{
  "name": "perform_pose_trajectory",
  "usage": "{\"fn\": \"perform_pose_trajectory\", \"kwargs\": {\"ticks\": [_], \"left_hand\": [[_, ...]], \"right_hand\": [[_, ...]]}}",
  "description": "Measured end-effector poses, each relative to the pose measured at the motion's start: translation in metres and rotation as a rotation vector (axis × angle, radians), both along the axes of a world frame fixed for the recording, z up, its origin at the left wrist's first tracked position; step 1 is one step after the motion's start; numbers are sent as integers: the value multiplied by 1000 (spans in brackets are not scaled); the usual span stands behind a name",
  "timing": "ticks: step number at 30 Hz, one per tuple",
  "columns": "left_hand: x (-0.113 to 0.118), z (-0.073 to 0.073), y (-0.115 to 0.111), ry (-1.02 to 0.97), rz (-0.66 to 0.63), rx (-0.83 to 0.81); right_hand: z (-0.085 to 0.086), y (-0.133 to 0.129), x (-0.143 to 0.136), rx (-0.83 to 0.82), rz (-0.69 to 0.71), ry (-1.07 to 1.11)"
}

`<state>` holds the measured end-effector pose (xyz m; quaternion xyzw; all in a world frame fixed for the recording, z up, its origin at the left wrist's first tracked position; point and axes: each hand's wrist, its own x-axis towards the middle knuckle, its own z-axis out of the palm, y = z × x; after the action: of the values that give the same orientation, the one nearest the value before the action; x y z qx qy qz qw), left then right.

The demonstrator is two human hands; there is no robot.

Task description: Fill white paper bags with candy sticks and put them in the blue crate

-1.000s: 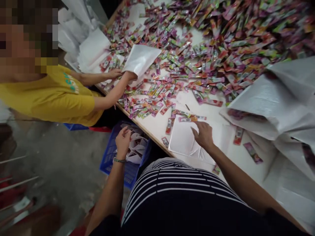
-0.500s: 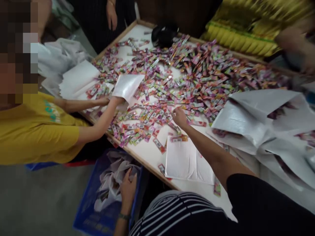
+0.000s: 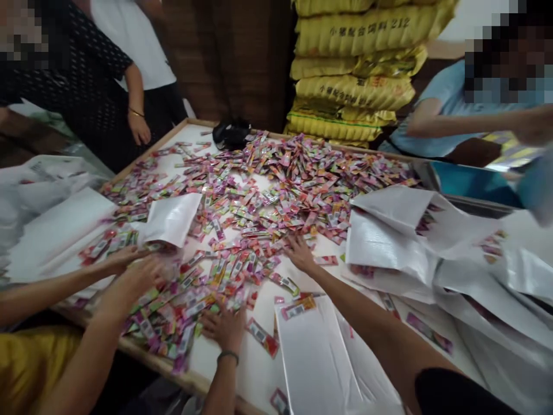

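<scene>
My left hand (image 3: 225,328), a dark band at its wrist, lies with spread fingers on small colourful packets (image 3: 235,262) near the table's front edge. Farther in, my right hand (image 3: 299,253) reaches across with fingers apart, touching the near side of the packet pile. Between my arms lies a flat white bag (image 3: 313,351) with one packet (image 3: 299,308) on top. To the left, a co-worker's hands (image 3: 149,271) are at the mouth of another white bag (image 3: 171,219).
Filled white bags (image 3: 389,242) stand on the right. A stack of white bags (image 3: 64,230) lies on the left. A black object (image 3: 231,134) sits at the far corner. Yellow sacks (image 3: 349,86) are piled behind the wooden table rim (image 3: 151,147); other people stand around.
My left hand has moved from the white bags in the blue crate up onto the table's packets. My right hand's fingers have spread on the pile. The view has turned and lifted.
</scene>
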<state>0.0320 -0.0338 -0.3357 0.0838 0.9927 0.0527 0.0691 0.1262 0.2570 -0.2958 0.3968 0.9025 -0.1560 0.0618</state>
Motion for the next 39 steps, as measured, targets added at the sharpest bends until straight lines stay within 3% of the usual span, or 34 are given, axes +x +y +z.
{"fn": "perform_pose_trajectory", "kwargs": {"ticks": [2,4,8,10,12,14,17,20,23,25,27,29,32,33,34,36,39], "left_hand": [[-3,-3,16,10,-52,-43],[-1,-3,21,34,-98,-80],[8,-2,18,11,-104,-73],[11,-3,17,-14,-96,-38],[14,-4,15,-27,-83,-5],[16,-6,14,-42,-66,18],[19,-10,11,-58,-54,37],[21,-13,8,-59,-42,27],[21,-12,4,-53,-60,14],[20,-10,4,-40,-69,4],[17,-9,5,-19,-61,-15],[13,-11,8,5,-59,-38],[9,-16,10,27,-84,-51],[8,-16,11,26,-88,-52],[8,-16,11,25,-90,-55],[7,-15,10,26,-88,-68],[7,-12,10,32,-94,-120]], "right_hand": [[-4,-1,-5,10,53,77],[-14,10,5,28,22,126],[-57,38,22,27,-333,166],[-74,30,16,0,-405,153],[-76,3,0,-36,-318,159],[-62,-36,-27,-77,-211,191],[-15,-100,-83,-68,-5,354],[42,-160,-148,-153,461,528],[78,-191,-195,-245,713,479],[77,-181,-202,-223,739,475],[57,-144,-189,-141,631,472],[26,-87,-160,-53,346,404],[-15,-2,-116,-27,-196,240],[-25,16,-108,-41,-280,203],[-33,26,-104,-62,-316,176],[-42,23,-104,-106,-254,151],[-41,-21,-112,-163,-55,156]]}}
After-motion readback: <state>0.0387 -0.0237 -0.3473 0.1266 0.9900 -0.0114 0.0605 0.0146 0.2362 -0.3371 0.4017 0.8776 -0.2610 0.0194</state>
